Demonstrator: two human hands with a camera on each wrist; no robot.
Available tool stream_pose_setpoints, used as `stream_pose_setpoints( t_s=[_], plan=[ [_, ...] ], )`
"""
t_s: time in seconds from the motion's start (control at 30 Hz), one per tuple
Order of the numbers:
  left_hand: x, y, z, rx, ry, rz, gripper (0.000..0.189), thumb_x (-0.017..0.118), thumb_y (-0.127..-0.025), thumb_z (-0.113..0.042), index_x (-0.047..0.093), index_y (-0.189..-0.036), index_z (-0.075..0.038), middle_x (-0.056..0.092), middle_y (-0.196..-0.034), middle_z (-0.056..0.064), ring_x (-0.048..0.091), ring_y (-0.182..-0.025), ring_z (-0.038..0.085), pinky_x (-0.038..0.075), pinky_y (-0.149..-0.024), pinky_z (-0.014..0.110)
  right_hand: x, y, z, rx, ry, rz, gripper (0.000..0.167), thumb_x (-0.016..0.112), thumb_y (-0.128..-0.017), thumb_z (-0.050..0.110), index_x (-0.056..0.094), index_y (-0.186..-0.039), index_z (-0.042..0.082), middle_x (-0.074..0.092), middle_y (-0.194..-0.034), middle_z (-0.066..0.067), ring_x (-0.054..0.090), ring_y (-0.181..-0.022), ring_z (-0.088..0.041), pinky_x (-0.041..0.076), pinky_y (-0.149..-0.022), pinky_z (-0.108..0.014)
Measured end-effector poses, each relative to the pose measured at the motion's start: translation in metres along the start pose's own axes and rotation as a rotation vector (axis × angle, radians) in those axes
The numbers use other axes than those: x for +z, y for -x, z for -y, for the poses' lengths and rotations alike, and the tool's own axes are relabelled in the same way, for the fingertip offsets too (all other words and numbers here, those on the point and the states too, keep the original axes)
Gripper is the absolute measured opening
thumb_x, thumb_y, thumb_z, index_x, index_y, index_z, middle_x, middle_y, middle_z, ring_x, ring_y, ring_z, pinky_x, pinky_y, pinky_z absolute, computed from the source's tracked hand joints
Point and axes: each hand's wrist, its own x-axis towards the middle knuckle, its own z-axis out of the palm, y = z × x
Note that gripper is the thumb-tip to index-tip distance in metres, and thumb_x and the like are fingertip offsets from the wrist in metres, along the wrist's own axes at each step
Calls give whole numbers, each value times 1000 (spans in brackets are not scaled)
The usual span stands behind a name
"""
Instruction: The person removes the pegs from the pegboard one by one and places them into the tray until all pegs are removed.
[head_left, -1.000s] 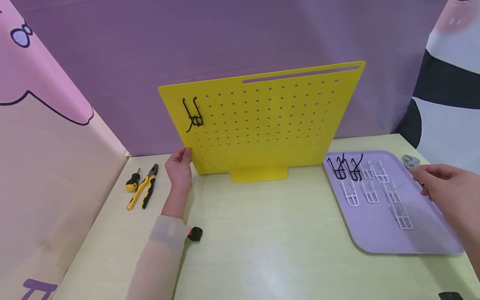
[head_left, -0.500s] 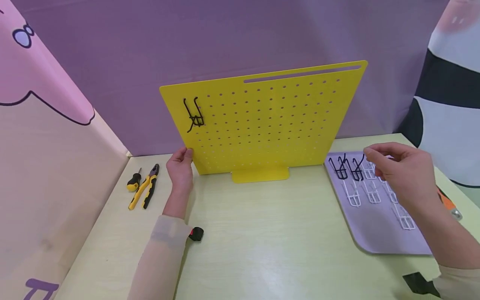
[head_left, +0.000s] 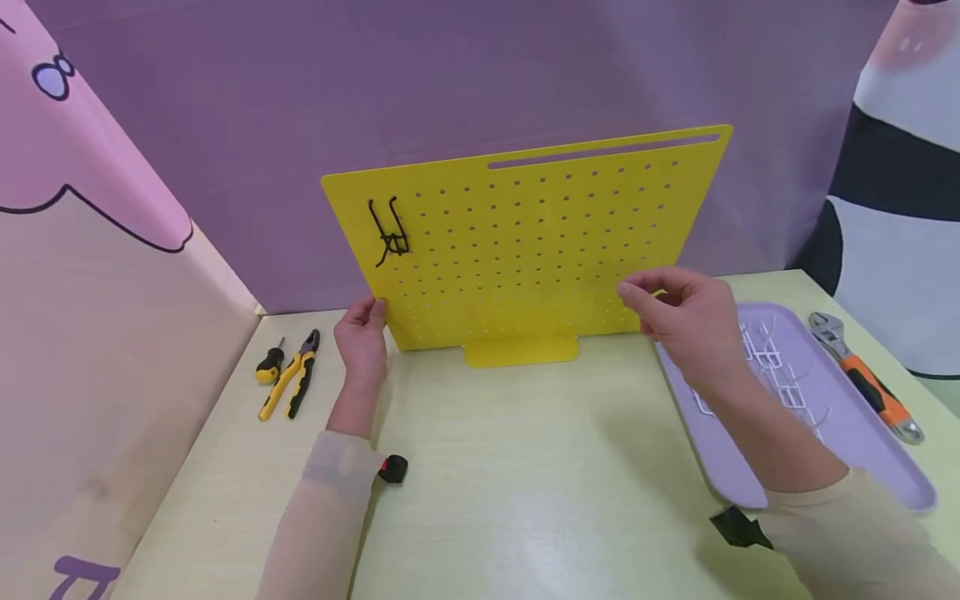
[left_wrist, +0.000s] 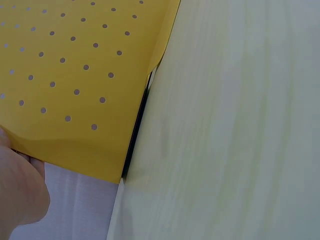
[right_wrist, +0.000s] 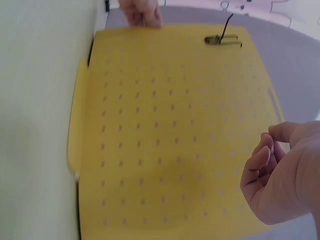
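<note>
A yellow pegboard stands upright on a flat foot. My left hand grips its left edge low down, thumb in front and fingertips behind. Near the board's upper left corner hangs a black wire hook. My right hand is in front of the board's lower right edge, over the tray's near left part. Its thumb tip meets the index finger and the other fingers curl loosely; in the right wrist view nothing shows between them. White wire hooks lie on the lilac tray, partly covered by the right arm.
An adjustable wrench with an orange and black handle lies right of the tray. At the left lie pliers and a stubby screwdriver. A purple cloth backdrop rises behind the board.
My right hand has moved left from the wrench side, across the tray, to the board's lower right edge, where it covers the tray's black hooks. My left hand keeps its grip.
</note>
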Motion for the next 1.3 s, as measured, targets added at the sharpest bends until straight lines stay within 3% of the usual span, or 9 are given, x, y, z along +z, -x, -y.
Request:
stream_pose_setpoints(
  t_s=[0.3,0.57,1.0,1.3],
  plan=[
    [-3,-1,2,-34,-18,-12,28,68,-98,-22,73,-119,-4,67,-107,6,62,-102,18,53,-96,29,50,-9,22,-146,-100,80,28,75,-95,29,75,-107,4,66,-96,-5,57,-65,-23,47,-50,-21],
    [-1,-1,1,-17,-21,-6,28,67,-99,-20,73,-119,-2,67,-106,7,62,-99,18,53,-94,30,94,-21,34,-247,-180,98,19,74,-95,20,76,-102,2,67,-92,-7,55,-63,-26,47,-51,-23],
    [0,-1,1,-13,-17,8,28,68,-98,-21,72,-118,-1,67,-104,6,61,-98,17,54,-93,30,136,-35,51,-292,-264,96,13,76,-93,16,77,-99,4,68,-90,-5,54,-63,-24,51,-53,-26],
    [-1,1,0,-23,-14,7,27,67,-98,-19,72,-119,-1,66,-105,5,61,-99,17,53,-94,30,169,-42,64,-326,-216,81,12,77,-93,19,77,-99,8,70,-87,-1,55,-66,-23,46,-53,-26]
  ],
)
